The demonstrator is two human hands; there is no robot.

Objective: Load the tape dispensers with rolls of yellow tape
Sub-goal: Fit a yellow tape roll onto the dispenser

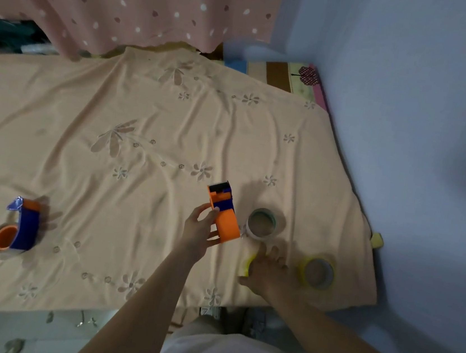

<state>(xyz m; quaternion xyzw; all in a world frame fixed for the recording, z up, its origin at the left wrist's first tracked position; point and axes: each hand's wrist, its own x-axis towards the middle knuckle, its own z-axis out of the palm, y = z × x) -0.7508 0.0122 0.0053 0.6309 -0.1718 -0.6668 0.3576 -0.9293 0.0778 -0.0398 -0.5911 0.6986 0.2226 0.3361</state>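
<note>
Left grip (200,228) pinches my orange-and-blue dispenser (224,212) above the bed sheet (143,136). Right grip (268,270) curls over a yellow tape roll (247,266); closure I cannot tell. Second yellow roll (317,272) lies just beside; another dispenser (19,223) sits well apart, left.

Dim, soft indoor light with a bluish cast.
The wall (421,140) at the right reads cool blue and shadowy; the bedsheet (143,136) shows faint shadows beside objects. Wide-angle bending curves the edges; the whole picture is slightly soft and grainy.
</note>
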